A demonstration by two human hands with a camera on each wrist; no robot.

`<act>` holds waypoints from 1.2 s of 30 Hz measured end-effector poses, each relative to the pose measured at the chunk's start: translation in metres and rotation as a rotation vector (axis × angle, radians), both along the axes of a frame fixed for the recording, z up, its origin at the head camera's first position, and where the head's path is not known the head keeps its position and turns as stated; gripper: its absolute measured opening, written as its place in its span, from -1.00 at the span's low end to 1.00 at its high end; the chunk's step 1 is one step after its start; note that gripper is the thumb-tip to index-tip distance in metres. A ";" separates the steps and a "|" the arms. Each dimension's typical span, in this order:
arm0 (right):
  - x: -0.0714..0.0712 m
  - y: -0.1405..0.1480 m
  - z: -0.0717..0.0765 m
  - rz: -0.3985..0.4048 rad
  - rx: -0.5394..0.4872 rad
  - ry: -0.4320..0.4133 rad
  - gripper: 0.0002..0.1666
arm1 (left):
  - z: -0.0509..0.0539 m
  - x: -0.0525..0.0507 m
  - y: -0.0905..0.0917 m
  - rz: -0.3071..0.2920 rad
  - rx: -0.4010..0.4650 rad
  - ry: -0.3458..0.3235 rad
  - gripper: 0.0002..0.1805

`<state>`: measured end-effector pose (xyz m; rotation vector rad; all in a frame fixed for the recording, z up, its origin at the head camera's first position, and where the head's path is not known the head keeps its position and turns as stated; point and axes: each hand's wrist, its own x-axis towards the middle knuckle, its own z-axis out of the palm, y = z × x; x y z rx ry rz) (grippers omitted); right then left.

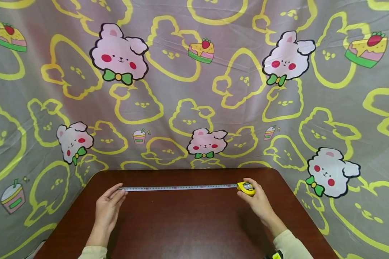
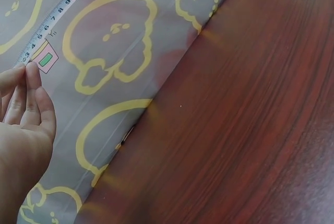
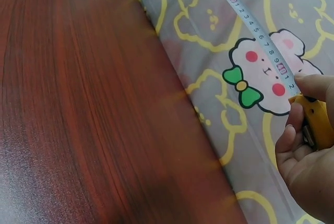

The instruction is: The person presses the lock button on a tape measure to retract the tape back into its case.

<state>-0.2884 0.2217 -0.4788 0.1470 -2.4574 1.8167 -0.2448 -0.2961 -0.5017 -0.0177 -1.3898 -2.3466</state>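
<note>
Head view: the right hand (image 1: 258, 202) grips a yellow tape measure (image 1: 246, 188); its blade (image 1: 181, 188) stretches above the brown table (image 1: 188, 223) to the left hand (image 1: 108, 207) — finger and thumb pinching the end. Left wrist view: the pinched blade crosses before a patterned cloth (image 2: 122, 51). Right wrist view: that hand curls round the tape measure — 40 shows on the blade.

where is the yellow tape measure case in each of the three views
Head: right of centre, the yellow case is held in the right hand.
Left wrist: not in it; the left hand at the left edge holds the far end of the tape.
Right wrist: at the right edge, just below mid-height, partly covered by the right hand.
Shared landmark: the numbered tape, visible in all three.
</note>
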 end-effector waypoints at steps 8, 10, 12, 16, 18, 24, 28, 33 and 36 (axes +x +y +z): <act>-0.001 -0.003 0.001 -0.009 0.024 0.003 -0.24 | -0.001 0.000 0.004 0.010 0.001 -0.022 -0.72; 0.000 -0.003 0.000 -0.012 0.027 0.003 -0.23 | -0.002 0.000 0.005 0.020 -0.004 -0.026 -0.72; 0.000 -0.003 0.000 -0.012 0.029 0.006 -0.23 | -0.002 0.000 0.007 0.025 -0.015 -0.025 -0.73; 0.001 -0.006 0.001 -0.007 0.034 0.014 -0.26 | -0.003 -0.002 0.012 0.033 -0.055 -0.021 -0.71; 0.002 -0.008 0.002 -0.005 0.039 0.017 -0.26 | -0.003 -0.003 0.014 0.032 -0.066 -0.019 -0.70; 0.003 -0.013 0.001 0.006 0.036 0.034 -0.25 | -0.003 -0.005 0.020 0.022 -0.069 -0.009 -0.69; 0.002 -0.014 0.001 0.007 0.034 0.024 -0.25 | -0.002 -0.007 0.023 0.024 -0.069 -0.007 -0.69; 0.001 -0.015 0.000 0.006 0.031 0.006 -0.22 | -0.002 -0.009 0.026 0.029 -0.072 -0.018 -0.70; 0.001 -0.016 -0.001 0.004 0.035 0.012 -0.22 | -0.002 -0.010 0.028 0.026 -0.078 -0.020 -0.68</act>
